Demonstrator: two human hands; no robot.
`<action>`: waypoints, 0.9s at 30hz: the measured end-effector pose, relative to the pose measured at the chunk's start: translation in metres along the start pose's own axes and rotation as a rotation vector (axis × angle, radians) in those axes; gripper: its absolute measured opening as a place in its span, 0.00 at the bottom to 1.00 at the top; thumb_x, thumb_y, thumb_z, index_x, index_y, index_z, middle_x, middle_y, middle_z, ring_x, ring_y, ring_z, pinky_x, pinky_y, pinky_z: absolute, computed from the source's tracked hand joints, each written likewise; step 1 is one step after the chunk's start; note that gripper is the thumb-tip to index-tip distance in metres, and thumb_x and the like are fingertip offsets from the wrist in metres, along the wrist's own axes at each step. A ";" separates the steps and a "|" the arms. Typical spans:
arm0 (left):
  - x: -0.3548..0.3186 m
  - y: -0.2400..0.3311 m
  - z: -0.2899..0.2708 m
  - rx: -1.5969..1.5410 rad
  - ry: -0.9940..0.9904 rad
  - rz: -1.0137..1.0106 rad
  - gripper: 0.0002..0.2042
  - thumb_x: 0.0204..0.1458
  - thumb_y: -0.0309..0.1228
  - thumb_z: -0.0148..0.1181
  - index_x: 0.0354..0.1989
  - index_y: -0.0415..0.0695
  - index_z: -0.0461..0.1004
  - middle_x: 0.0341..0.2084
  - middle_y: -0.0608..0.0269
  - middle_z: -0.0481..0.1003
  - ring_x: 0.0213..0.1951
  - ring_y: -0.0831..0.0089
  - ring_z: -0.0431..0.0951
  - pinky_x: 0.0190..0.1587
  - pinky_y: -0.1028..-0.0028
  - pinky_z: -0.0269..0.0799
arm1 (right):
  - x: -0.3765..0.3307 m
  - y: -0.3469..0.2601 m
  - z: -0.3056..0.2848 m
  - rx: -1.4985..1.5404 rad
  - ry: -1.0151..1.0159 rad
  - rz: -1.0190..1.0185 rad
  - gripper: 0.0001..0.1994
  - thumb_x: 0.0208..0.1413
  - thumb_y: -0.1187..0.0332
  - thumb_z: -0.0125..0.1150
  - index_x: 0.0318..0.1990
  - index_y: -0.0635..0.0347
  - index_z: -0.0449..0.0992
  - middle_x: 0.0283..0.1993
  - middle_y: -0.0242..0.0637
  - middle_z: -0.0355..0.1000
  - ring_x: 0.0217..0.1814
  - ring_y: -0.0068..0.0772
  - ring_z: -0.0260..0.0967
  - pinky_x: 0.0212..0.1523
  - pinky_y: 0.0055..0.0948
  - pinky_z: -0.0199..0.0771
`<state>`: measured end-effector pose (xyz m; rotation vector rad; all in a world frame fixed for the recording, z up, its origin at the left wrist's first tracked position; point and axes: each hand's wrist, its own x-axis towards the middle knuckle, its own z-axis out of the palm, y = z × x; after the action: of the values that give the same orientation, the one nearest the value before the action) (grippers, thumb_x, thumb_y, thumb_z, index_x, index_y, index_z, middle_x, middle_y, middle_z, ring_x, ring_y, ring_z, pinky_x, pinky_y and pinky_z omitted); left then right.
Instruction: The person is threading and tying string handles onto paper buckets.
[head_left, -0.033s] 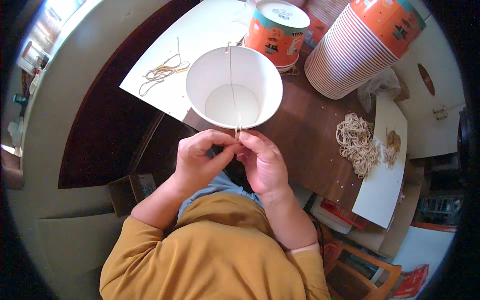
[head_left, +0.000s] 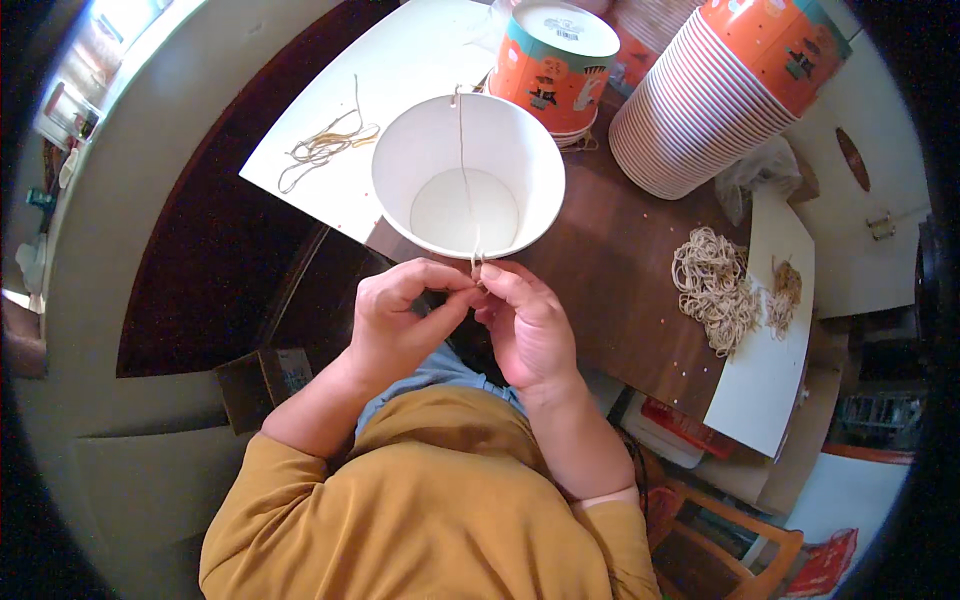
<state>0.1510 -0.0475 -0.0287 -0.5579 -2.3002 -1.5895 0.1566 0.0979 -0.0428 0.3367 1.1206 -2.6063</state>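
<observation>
Your left hand [head_left: 400, 320] and your right hand [head_left: 525, 325] meet just below the near rim of a white paper cup [head_left: 468, 178]. The fingertips of both hands are pinched together on the lower end of a thin rubber band [head_left: 462, 150]. That band runs as a taut line straight across the open mouth of the cup, from the far rim down to the near rim where your fingers grip it. The cup sits open side toward you, its pale inside and round bottom in full view, partly over the dark brown tabletop [head_left: 610, 260] and partly over a white sheet [head_left: 380, 90] at the far left.

On that white sheet, to the left of the cup, lies a small loose tangle of bands [head_left: 325, 145], well apart from your hands. Just behind the cup stands an orange printed cup [head_left: 555, 60] turned bottom up, touching or nearly touching the white cup's far rim. To the right of it a long stack of orange cups [head_left: 715, 95] lies tilted on its side. Farther right, a heap of rubber bands [head_left: 712, 285] rests half on the tabletop and half on a white card [head_left: 770, 390], with a smaller clump [head_left: 785, 285] beside it. A crumpled clear bag [head_left: 760, 175] sits between the stack and the heap.
</observation>
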 end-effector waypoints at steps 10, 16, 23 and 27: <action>0.022 0.006 -0.009 0.408 -0.064 0.492 0.18 0.37 0.24 0.66 0.42 0.45 0.77 0.22 0.68 0.68 0.22 0.72 0.70 0.24 0.72 0.66 | -0.003 -0.005 -0.011 -0.056 0.013 -0.066 0.08 0.53 0.63 0.61 0.36 0.55 0.80 0.32 0.24 0.76 0.30 0.13 0.62 0.34 0.17 0.59; 0.029 0.006 -0.016 0.535 -0.151 0.603 0.15 0.37 0.25 0.63 0.38 0.45 0.78 0.22 0.68 0.65 0.22 0.74 0.69 0.24 0.74 0.65 | -0.003 -0.006 -0.011 -0.038 -0.033 -0.090 0.09 0.57 0.67 0.54 0.37 0.62 0.78 0.33 0.32 0.76 0.31 0.20 0.67 0.35 0.21 0.64; 0.034 0.004 -0.019 0.508 -0.205 0.690 0.11 0.37 0.25 0.62 0.33 0.44 0.77 0.23 0.67 0.65 0.22 0.73 0.69 0.25 0.73 0.65 | -0.002 -0.007 -0.010 0.079 -0.029 0.022 0.07 0.54 0.66 0.57 0.36 0.58 0.77 0.31 0.28 0.74 0.30 0.18 0.66 0.31 0.19 0.63; 0.029 0.010 -0.014 0.463 -0.173 0.584 0.11 0.35 0.25 0.64 0.32 0.44 0.76 0.24 0.66 0.66 0.22 0.71 0.70 0.27 0.71 0.68 | -0.002 -0.006 -0.010 0.069 -0.015 0.013 0.06 0.52 0.65 0.61 0.35 0.55 0.78 0.30 0.24 0.74 0.29 0.14 0.65 0.29 0.16 0.61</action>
<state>0.1304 -0.0534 -0.0027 -1.1362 -2.2180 -0.7389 0.1576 0.1097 -0.0446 0.3371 1.0215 -2.6365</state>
